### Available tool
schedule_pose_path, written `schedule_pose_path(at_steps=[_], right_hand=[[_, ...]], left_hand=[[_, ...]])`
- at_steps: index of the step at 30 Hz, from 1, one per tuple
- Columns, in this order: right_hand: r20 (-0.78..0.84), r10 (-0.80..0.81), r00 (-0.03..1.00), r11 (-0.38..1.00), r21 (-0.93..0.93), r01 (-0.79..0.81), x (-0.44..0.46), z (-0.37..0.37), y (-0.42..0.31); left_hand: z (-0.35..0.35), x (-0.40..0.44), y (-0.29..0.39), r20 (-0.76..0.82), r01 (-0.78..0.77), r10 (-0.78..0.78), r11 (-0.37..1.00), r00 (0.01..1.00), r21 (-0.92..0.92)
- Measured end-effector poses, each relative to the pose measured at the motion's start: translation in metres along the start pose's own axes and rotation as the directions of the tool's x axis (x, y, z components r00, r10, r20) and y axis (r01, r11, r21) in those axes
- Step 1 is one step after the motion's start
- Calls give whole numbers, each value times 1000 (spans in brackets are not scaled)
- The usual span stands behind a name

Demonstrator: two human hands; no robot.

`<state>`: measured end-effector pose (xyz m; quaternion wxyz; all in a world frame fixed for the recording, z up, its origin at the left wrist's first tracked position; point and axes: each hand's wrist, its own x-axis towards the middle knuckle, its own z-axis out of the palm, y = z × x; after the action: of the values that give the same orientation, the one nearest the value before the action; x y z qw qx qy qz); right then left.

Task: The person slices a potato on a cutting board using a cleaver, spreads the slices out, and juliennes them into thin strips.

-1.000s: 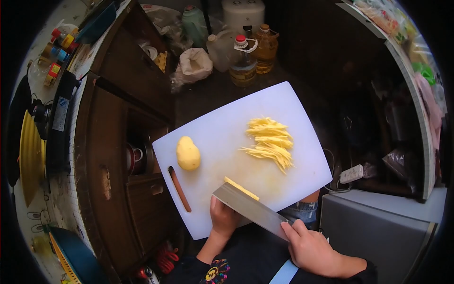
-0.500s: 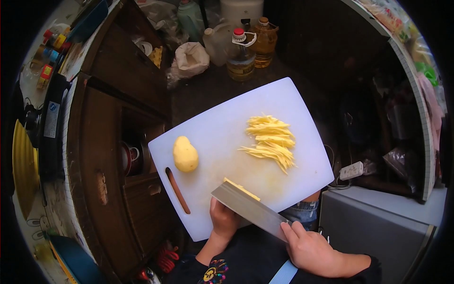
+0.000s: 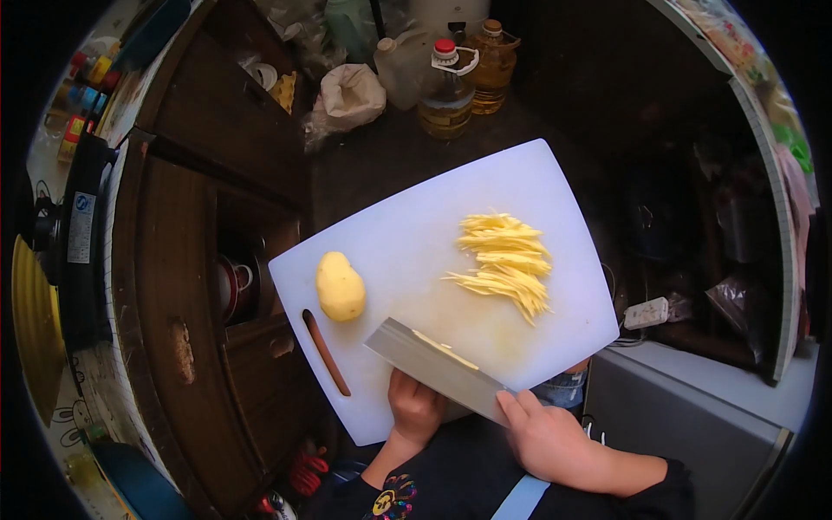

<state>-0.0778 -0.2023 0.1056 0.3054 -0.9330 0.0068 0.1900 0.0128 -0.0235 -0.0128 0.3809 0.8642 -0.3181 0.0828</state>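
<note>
So we've got the cleaver (image 3: 438, 368) over the near side of the white cutting board (image 3: 407, 225), and it sits on a pretty clear diagonal: the squared-off front end points up and left, the handle end runs down and right into our right hand (image 3: 550, 440). Those right fingers are clenched around the handle end, with fingertips up by the back of the blade. Our left hand (image 3: 418, 407) is tucked in close at the blade's near side with the fingers bent; the blade covers the tips, so we can't tell if they're grasping anything. A thin potato strip (image 3: 445, 348) shows along the blade's far edge, pretty much parallel to it. The peeled potato (image 3: 341, 288) lies whole on the left part of the board, just beside the handle slot (image 3: 327, 354), long axis close to up-and-down in our view, narrower end away from us and leaning a touch left. Over on the right part there's the pile of potato shreds (image 3: 505, 260), mostly lying crosswise, with the nearest ones angling down to the right. Beyond the board's far edge we've got a red-capped bottle (image 3: 445, 104), an amber oil bottle (image 3: 490, 76) and an open white bag (image 3: 351, 94).
</note>
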Motion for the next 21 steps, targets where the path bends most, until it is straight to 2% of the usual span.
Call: schedule_pose_path(at_steps=[2,8,11,14,18,21], right_hand=[[-45,-46,998,999,-24,45,7,4,-3],[-53,-31,998,996,-81,27,10,7,-8],[-75,-37,996,998,-46,33,7,6,-7],[-92,6,996,1000,11,-5,-2,1,-2],[-58,81,995,993,95,-75,-16,-4,3],[-53,93,994,993,81,-88,-27,-7,0]], left_hand=[[-1,1,0,-14,-17,17,1000,1000,0],[-1,-4,-1,-37,-16,17,999,999,29],[-1,-1,2,-49,19,-20,1000,999,-14],[-3,6,9,-27,51,-51,998,998,24],[-1,12,11,-80,5,-1,999,997,48],[-1,11,11,-66,12,-8,998,998,55]])
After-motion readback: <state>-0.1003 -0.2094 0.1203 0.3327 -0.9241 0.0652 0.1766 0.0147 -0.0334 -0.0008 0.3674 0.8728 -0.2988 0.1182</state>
